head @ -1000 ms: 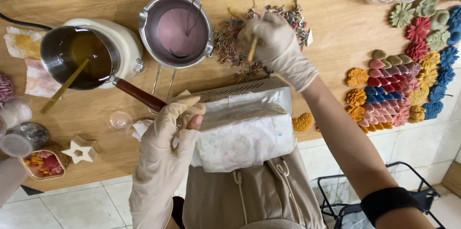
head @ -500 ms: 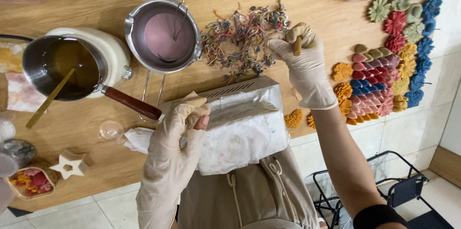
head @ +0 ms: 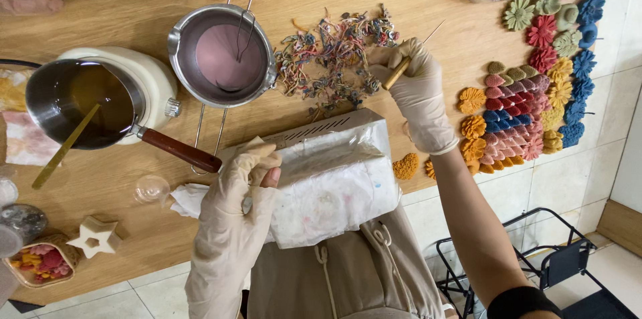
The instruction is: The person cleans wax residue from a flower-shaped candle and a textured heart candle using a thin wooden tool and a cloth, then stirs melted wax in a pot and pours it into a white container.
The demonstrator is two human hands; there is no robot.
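Nearest the body, the left hand [head: 234, 205], gloved, was clamped on the left end of a metal box [head: 334, 178] wrapped in plastic film, thumb on top and fingers curled over the edge. The box sat at the near edge of the table [head: 428, 11], partly hanging over the lap. I'd guess it was stiff and fairly heavy, and that film looked slippery, so gripping the bare metal end seemed smarter than the wrapped part. A crumpled tissue [head: 190, 197] lay right under that hand.

Just past the box, the right hand [head: 418, 91], also gloved, was closed around a thin wooden stick [head: 401, 68] with a fine needle-like tip pointing up and away. Light and probably snappable, best held low on the thick part, which is where the fingers were. It sat right beside a messy pile of wax scraps [head: 338, 51], crumbly, soft-looking stuff, touching the pile's right edge or very near it.

Further left there was 1 pan [head: 80, 101] of amber liquid on a cream warmer with a stick in it, and behind the box a steel pitcher [head: 221, 55] with pink wax. Off to the right, rows of coloured wax flowers [head: 535, 118], well apart from both hands
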